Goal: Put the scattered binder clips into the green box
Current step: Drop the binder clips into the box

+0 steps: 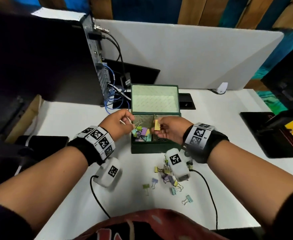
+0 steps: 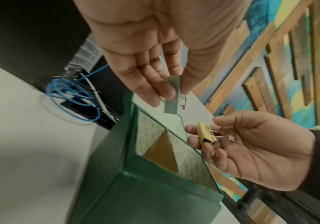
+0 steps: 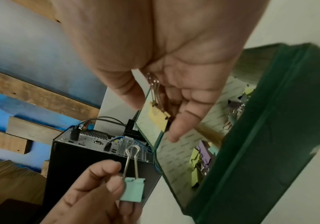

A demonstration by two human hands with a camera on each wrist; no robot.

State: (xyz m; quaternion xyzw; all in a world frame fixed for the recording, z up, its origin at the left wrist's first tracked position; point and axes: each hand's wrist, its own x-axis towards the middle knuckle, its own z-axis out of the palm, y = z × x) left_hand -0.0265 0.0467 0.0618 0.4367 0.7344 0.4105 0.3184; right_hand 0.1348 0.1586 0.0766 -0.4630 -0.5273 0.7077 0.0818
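White desk (image 1: 72,118) | green box (image 1: 152,148) lid up | hands: left (image 1: 118,123) pinches mint clip (image 3: 132,191), right (image 1: 168,130) yellow clip (image 1: 157,125)

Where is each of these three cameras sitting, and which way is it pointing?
Head: worn on the head, looking down at the green box; both forearms and hands show.
Left wrist: looks along the left hand pinching a mint clip.
Right wrist: looks along the right hand holding a yellow clip.
Shared: both wrist views show both hands, both clips and the box.

White desk (image 1: 83,196) with green box (image 1: 152,148), scattered binder clips (image 1: 168,179), computer tower (image 1: 43,66), perhaps a mousepad (image 1: 270,134).
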